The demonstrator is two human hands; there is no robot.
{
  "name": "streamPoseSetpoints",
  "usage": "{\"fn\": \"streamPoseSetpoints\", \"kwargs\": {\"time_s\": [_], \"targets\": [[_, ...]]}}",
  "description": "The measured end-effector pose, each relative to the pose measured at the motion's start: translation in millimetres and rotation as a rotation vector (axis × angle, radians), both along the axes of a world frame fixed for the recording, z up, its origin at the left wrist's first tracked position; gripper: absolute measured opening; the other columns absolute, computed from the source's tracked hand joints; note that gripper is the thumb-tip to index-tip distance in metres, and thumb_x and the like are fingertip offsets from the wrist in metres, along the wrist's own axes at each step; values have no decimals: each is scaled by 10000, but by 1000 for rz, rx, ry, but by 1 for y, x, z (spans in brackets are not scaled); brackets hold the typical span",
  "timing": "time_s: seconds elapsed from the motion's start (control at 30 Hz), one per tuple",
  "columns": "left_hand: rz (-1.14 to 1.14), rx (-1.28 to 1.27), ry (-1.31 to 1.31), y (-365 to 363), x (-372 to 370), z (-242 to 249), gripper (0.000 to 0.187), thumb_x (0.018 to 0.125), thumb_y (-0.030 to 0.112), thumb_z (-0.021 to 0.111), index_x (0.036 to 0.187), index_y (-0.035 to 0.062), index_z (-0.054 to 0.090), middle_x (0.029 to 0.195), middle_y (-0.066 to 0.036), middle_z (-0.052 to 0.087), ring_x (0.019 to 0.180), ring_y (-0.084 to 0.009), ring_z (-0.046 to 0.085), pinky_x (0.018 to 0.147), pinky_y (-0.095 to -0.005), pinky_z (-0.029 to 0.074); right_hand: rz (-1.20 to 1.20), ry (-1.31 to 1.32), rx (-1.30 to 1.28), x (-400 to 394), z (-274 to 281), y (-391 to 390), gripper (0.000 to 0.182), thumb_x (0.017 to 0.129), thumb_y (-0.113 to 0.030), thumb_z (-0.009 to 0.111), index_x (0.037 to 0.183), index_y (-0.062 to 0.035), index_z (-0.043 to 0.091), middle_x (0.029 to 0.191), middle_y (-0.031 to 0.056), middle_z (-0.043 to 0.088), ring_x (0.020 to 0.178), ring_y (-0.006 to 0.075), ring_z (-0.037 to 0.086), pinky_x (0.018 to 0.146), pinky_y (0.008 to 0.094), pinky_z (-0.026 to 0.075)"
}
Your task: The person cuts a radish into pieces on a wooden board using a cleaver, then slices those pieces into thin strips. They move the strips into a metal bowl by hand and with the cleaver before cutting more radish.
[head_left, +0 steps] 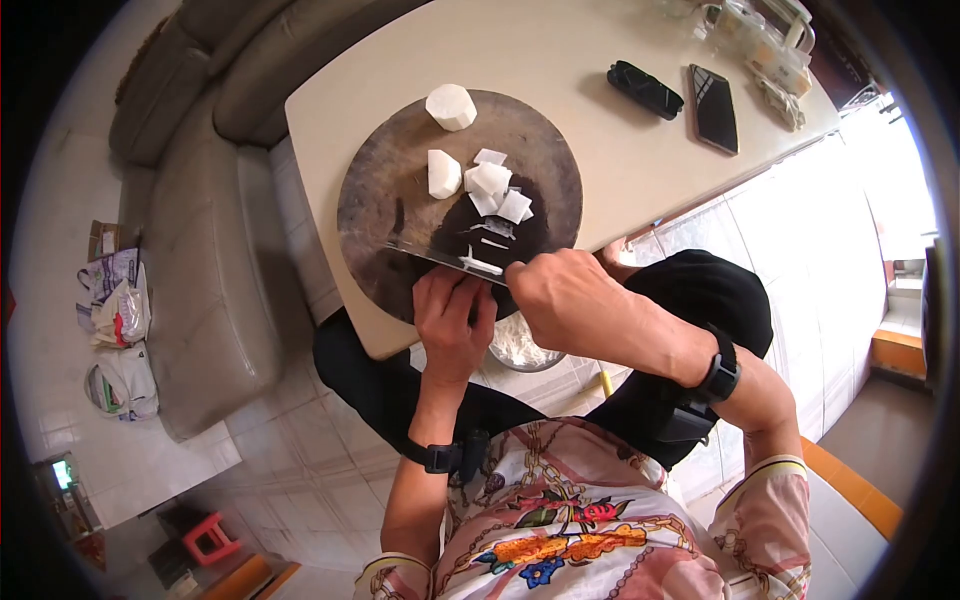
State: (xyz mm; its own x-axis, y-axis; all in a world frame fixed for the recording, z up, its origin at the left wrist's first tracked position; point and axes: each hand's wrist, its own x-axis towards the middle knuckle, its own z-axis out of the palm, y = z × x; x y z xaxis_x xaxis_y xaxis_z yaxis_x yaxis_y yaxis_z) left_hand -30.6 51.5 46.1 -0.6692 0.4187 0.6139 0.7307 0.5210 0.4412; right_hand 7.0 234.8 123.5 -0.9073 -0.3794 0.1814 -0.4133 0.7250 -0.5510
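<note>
The right hand's fingers (522,290) close around the handle end of a knife (440,258); the left hand's fingers (450,288) are bent and held close together beside the blade. Thin white strips (482,265) lie against the blade, on the round board (370,220), near stacked white slices (490,180).

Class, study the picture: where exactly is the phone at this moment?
In the head view, the phone lies on the table, right of the round board, just beside the elongated black object.
</note>
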Motion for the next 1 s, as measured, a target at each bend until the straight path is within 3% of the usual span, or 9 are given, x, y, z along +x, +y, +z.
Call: {"fn": "streamPoseSetpoints", "kwargs": {"time_s": [0.1, 0.33, 0.5, 1.0], "targets": [[-1, -18, 8, 1, 0, 1, 220, 705, -10, 699, 919, 30, 668, 966, -103, 620, 917, -316, 585, 808, -417, 466, -16, -36, 6, -9, 2, -8, 96, 649, 12, 603, 730, 59, 580, 631, 241, 600, 619, 415, 628, 570, 470, 505], [-7, 13, 38, 1, -3, -1, 223, 702, -8, 700, 918, 34, 665, 940, -102, 610, 898, -315, 581, 794, -413, 472, -71, -48, 63, -4, 2, 8, 93, 662, 10, 603, 739, 47, 566, 602, 227, 586, 594, 415, 619, 547, 468, 497], [2, 20, 29, 0, -3, -3, 215, 701, -3, 703, 910, 35, 670, 935, -102, 610, 888, -320, 576, 786, -417, 472, 22, -14, 78, 4, 5, 8, 113, 670, 2, 604, 751, 40, 536, 568, 208, 565, 567, 388, 618, 518, 451, 491], [7, 50, -4, 0, 0, -1, 227, 672, -19, 725, 884, 41, 672, 923, -90, 614, 881, -314, 578, 790, -413, 473, -13, 26, 33, 2, 1, 2, 95, 657, 22, 595, 733, 51, 546, 599, 213, 585, 593, 397, 624, 528, 449, 492]]}}
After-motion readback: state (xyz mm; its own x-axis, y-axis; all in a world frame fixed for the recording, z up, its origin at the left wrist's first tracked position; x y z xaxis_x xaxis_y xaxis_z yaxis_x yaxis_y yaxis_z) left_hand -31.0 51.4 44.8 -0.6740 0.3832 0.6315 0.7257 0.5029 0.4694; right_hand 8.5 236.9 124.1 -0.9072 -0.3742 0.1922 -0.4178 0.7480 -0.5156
